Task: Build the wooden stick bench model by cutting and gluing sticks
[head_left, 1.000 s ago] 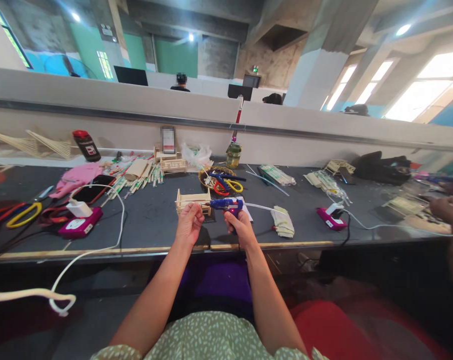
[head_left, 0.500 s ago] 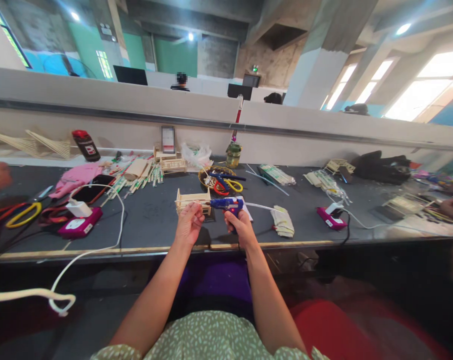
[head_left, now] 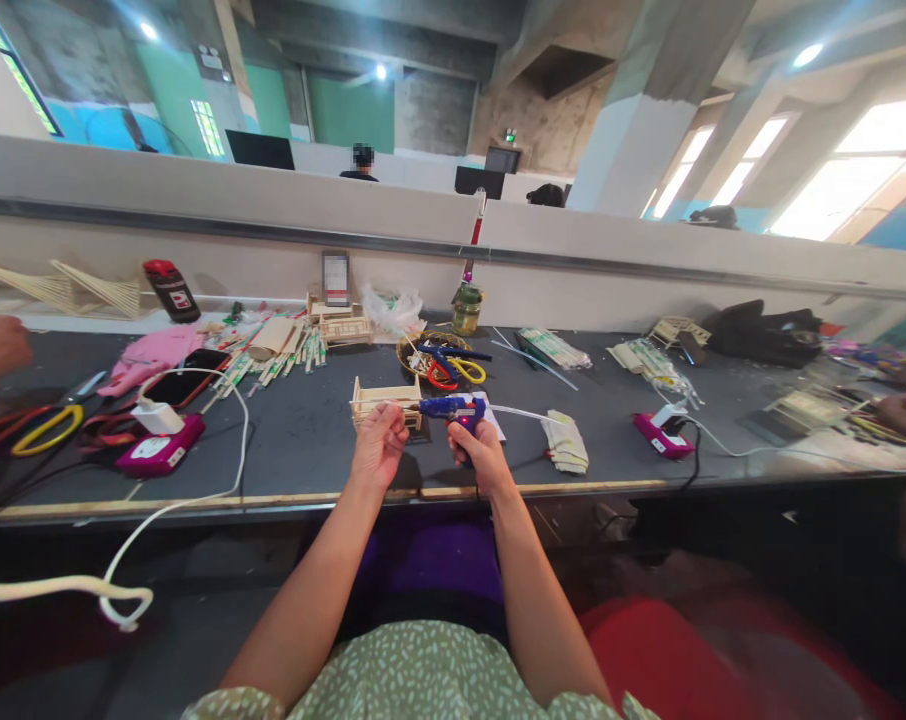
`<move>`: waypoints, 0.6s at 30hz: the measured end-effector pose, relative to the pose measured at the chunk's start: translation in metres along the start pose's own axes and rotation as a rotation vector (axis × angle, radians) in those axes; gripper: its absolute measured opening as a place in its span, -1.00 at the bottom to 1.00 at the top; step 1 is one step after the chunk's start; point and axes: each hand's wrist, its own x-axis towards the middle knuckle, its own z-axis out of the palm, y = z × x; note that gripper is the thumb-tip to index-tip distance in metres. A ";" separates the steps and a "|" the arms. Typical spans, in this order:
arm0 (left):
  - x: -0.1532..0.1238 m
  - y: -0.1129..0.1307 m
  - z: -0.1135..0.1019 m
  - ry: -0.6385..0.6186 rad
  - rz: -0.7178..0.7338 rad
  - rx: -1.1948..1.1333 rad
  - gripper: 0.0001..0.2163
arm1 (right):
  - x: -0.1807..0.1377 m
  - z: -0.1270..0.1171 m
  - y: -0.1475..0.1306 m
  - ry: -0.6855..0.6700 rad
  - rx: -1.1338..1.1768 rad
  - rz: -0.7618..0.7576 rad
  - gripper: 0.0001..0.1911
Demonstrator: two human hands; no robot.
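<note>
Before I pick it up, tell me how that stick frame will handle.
Probably very light: the frame is thin sticks with open gaps. Likely fragile too: the glue gun in the right hand is at its corner, so joints may be soft. It sits flat on the table, so it should slide, not roll; the left hand pinches it.

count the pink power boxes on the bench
2. One pink power box lies far left of the left hand and its stick frame; the other lies right of the right hand and its glue gun. Others may be hidden among the clutter.
</note>
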 end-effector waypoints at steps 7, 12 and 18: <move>0.000 0.002 0.003 0.041 0.022 0.015 -0.68 | 0.001 -0.001 0.000 0.010 0.002 -0.024 -0.63; -0.002 0.001 0.003 0.041 0.028 0.057 -0.69 | 0.001 0.000 -0.001 0.010 -0.009 -0.033 -0.62; -0.002 0.000 0.002 0.036 0.028 0.072 -0.72 | 0.002 0.001 -0.001 0.014 0.003 -0.036 -0.61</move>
